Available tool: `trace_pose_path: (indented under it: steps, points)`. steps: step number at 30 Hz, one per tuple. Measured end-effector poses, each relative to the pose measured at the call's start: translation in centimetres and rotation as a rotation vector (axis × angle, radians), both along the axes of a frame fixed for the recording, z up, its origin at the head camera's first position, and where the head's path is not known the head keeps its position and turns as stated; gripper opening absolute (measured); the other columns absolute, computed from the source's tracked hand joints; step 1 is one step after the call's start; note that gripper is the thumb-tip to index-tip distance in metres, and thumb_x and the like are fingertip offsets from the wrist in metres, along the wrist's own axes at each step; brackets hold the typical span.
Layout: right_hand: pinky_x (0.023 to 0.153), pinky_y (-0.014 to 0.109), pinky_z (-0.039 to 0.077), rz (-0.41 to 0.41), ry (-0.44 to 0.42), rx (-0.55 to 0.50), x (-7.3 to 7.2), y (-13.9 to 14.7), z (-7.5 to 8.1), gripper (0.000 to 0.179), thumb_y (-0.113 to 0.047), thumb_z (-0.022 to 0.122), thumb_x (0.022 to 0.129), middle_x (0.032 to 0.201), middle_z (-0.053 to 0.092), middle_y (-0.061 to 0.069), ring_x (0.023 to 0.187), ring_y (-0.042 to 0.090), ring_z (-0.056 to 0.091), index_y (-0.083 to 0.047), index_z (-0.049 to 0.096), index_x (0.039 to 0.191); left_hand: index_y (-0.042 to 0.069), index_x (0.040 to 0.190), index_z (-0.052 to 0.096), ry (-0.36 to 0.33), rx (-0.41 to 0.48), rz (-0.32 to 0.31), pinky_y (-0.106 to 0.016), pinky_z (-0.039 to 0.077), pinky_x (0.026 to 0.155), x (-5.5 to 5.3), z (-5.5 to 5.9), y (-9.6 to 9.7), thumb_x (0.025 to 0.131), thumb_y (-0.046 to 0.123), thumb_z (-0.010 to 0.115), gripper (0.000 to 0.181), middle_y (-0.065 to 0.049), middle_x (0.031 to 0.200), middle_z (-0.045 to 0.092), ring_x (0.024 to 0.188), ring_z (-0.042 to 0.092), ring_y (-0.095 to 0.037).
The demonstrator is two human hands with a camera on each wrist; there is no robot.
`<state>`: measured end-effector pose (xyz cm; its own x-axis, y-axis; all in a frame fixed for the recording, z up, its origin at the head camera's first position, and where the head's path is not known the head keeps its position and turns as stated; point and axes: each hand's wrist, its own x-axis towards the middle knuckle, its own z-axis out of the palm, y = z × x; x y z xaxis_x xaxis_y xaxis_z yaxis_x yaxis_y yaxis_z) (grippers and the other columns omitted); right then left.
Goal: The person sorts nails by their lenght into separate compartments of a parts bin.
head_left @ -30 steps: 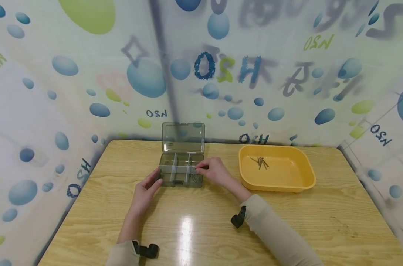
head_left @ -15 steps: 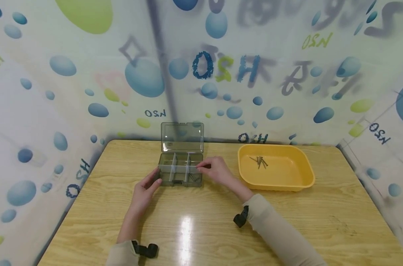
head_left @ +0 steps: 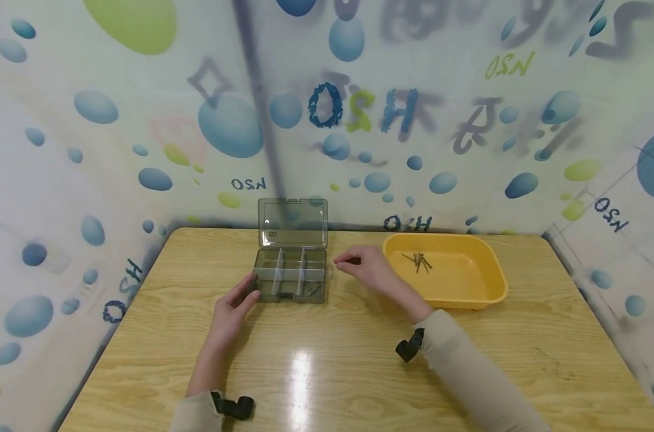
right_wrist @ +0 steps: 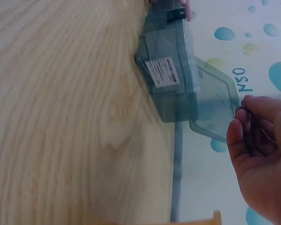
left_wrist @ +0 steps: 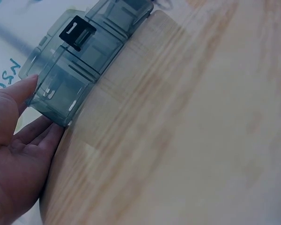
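Main pile of screws (head_left: 417,261) sits in the yellow plastic tray (head_left: 464,279), over in its left part. Thin shafts, no single direction: several run roughly front to back, one slants off to the left. Could be nails; heads too small to be sure from here.

Key relation: right hand (head_left: 372,270) is just beside the box's right wall, between box and tray, so pile is to its right and about level with it. Fingertips (head_left: 339,261) point left, away from the pile; tray's left rim lies between. Right is clearly the nearer hand. My read: any reach to the pile means going rightward, over that rim.

Right fingers are bent, thumb close to index; whether anything is between them, can't tell, even in the right wrist view.

Left hand (head_left: 232,315) is well apart from the tray. It grips the left end of the smoky compartment box (left_wrist: 91,54), thumb at the front corner, other fingers along the side.

Box long side runs left to right, lid (head_left: 293,223) tipped up at the back. A few more screws (head_left: 312,288) lie in its front-right compartment, also crossed at odd angles.
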<state>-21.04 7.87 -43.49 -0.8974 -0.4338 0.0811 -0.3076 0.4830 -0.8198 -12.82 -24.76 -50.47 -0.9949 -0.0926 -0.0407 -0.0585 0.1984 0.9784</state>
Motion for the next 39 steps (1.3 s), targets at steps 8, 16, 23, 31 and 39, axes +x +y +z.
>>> trace_pose_path:
  steps: [8,16,23,31,39]
  points:
    - [0.079,0.035,0.057,-0.071,-0.037,-0.011,-0.7,3.3,0.2,0.019,-0.015,0.069,0.100,0.108,0.075,0.007,0.094,0.022,0.069,-0.006,0.078,0.113,0.002,0.152,0.047,-0.006,-0.018,-0.002,-0.007,0.038,0.098,0.0,0.0,-0.1,0.104,0.018,0.064,0.054,-0.015,0.157,0.044,0.147,0.037,-0.029]
    - [0.077,0.034,0.057,-0.203,-0.035,-0.049,-1.9,6.7,0.8,0.022,-0.016,0.069,0.100,0.104,0.075,0.011,0.092,0.025,0.068,-0.002,0.077,0.115,0.003,0.153,0.047,0.003,-0.031,-0.008,-0.007,0.041,0.096,-0.2,-0.2,-0.2,0.104,0.020,0.064,0.054,-0.015,0.157,0.044,0.146,0.038,-0.028]
    - [0.074,0.032,0.055,-0.240,-0.009,-0.012,-1.8,9.3,0.7,0.023,-0.018,0.069,0.101,0.105,0.075,0.012,0.090,0.025,0.066,-0.003,0.076,0.117,0.005,0.154,0.047,-0.026,-0.049,-0.002,-0.006,0.040,0.095,-0.1,-0.1,-0.2,0.104,0.023,0.065,0.056,-0.014,0.159,0.042,0.147,0.037,-0.027]
    - [0.077,0.031,0.054,-0.283,-0.024,0.043,-2.1,12.5,-0.6,0.027,-0.018,0.067,0.102,0.114,0.073,0.016,0.097,0.028,0.066,0.001,0.074,0.120,0.008,0.155,0.046,-0.045,-0.057,-0.007,-0.007,0.039,0.097,-0.1,0.1,-0.2,0.104,0.026,0.064,0.057,-0.013,0.160,0.041,0.147,0.036,-0.026]
    - [0.085,0.043,0.057,-0.305,-0.044,0.060,-2.6,15.2,-2.1,0.028,-0.014,0.064,0.104,0.118,0.071,0.020,0.104,0.034,0.067,0.004,0.071,0.123,0.006,0.155,0.045,-0.045,-0.075,-0.001,-0.006,0.037,0.099,-0.1,0.0,-0.2,0.105,0.022,0.062,0.054,-0.015,0.159,0.041,0.147,0.036,-0.028]
